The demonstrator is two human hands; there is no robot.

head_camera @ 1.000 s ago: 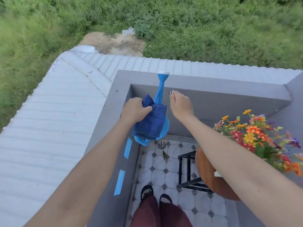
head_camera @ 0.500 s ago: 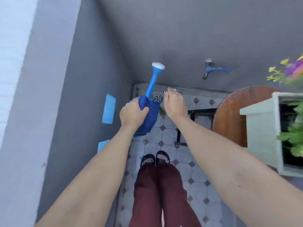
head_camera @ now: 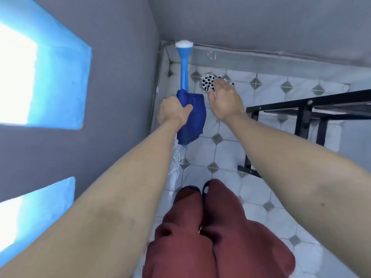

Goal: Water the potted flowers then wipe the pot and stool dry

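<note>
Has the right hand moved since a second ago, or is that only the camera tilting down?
Yes. The right hand was level with the wall's top edge; now it hangs low beside the floor drain.

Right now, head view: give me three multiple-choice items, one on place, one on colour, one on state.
1. Where is the floor drain?
A. under the right hand's fingertips
B. beside the shoes
C. on the wall

2. What colour is the cloth?
A. red
B. dark blue
C. white

3. What is the left hand doing?
A. hanging open
B. flat on the wall
C. closed on the cloth and watering can

Answers: 1 A, the right hand partly covers its edge. 2 B, dark blue against the lighter blue watering can. 3 C, fingers wrap the cloth bunched over the can, with water falling below.
</note>
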